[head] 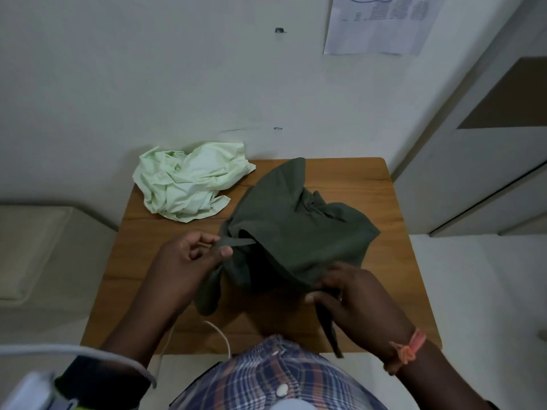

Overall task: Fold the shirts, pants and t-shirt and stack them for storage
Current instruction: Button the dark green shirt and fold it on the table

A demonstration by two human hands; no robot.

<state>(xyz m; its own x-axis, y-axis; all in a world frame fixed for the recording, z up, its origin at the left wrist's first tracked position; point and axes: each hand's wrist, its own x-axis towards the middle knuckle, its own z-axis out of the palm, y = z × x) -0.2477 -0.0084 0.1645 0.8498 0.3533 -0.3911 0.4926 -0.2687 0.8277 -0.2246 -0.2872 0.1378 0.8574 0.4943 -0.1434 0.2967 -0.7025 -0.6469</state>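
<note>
A dark green garment [296, 229] lies bunched across the middle and right of the small wooden table [165, 285]. My left hand [189, 261] pinches a strip of its edge at the garment's left side, lifting it a little. My right hand [352, 300] grips the garment's near edge, and a narrow strip of dark fabric hangs below that hand over the table's front. A crumpled pale green shirt [189, 182] sits at the table's far left corner, partly overhanging it, apart from both hands.
The table stands against a white wall with a paper sheet [376, 25] taped high up. A beige cushioned surface [32, 250] is at the left, and a pale cupboard [479, 161] at the right. A white cable [220, 335] crosses the table's front edge.
</note>
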